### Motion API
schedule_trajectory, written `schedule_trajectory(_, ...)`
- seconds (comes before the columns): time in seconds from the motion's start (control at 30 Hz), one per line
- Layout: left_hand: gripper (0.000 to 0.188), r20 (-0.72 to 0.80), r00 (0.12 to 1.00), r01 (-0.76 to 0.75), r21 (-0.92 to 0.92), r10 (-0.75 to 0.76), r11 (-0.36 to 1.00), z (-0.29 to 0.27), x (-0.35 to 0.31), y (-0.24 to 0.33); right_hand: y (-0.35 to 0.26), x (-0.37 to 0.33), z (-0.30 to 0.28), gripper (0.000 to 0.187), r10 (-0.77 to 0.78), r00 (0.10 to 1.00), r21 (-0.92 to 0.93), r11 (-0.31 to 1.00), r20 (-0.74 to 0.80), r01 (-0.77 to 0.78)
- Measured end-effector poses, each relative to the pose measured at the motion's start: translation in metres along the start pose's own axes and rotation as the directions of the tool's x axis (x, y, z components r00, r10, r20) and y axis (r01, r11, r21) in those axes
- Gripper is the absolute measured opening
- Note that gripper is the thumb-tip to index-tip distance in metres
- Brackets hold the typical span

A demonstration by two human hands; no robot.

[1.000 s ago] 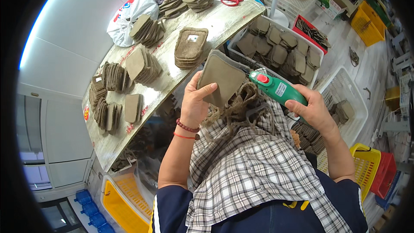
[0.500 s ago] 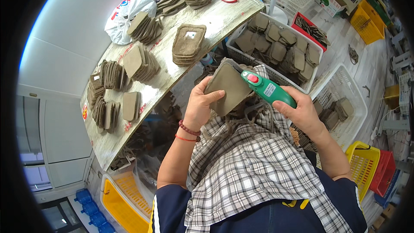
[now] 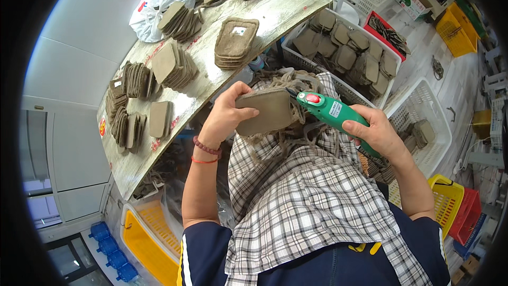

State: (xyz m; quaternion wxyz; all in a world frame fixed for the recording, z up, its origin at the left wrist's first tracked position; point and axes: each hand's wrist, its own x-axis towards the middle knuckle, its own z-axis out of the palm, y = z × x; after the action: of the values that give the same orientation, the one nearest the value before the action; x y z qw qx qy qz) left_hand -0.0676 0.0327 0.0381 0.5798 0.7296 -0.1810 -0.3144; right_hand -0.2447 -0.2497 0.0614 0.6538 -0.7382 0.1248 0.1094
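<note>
One pad (image 3: 270,111) facing one green tool (image 3: 332,113)

At centre, the left hand (image 3: 225,115) is clasping the pad; at three o'clock, the right hand (image 3: 379,130) is gripping the tool, its tip sitting at the pad's two-o'clock corner. Loose strips (image 3: 296,78) at one o'clock are crowding the tip; either grip slipping could be nicking fabric or fingers. The table (image 3: 288,16) is standing at ten, the crate (image 3: 353,92) at two

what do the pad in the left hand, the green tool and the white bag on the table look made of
The pad: probably fabric, matte, judging by its dull, flat brown face; the filling can't be told.
The green tool: likely hard plastic housing, smooth, moulded-looking.
The white bag: seemingly thin plastic film, slightly shiny, judging by its crinkles.
</note>
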Motion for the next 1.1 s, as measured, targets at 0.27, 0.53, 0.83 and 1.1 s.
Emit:
schedule_trajectory(0.27, 0.027, -0.140, 0.990, -0.055, -0.568, -0.031, 0.821, 0.018, -0.009, -0.027, 0.013, 0.007, 0.009, 0.044, -0.015, 1.000, 0.153, 0.988, -0.009, 0.016)
schedule_trajectory(0.53, 0.025, -0.031, 0.999, 0.002, -0.444, -0.017, 0.896, 0.007, -0.008, -0.017, 0.006, 0.003, 0.002, 0.042, -0.005, 0.999, 0.078, 0.997, 0.045, 0.002)
schedule_trajectory(0.83, 0.019, -0.172, 0.985, -0.041, -0.368, -0.025, 0.929, 0.007, -0.009, -0.010, -0.002, 0.000, -0.003, 0.044, -0.028, 0.999, -0.108, 0.994, 0.040, 0.032)
schedule_trajectory(1.1, 0.014, -0.158, 0.986, -0.004, -0.353, -0.056, 0.936, 0.021, -0.011, -0.008, -0.008, -0.001, 0.002, 0.049, -0.091, 0.994, -0.257, 0.961, 0.065, 0.105)
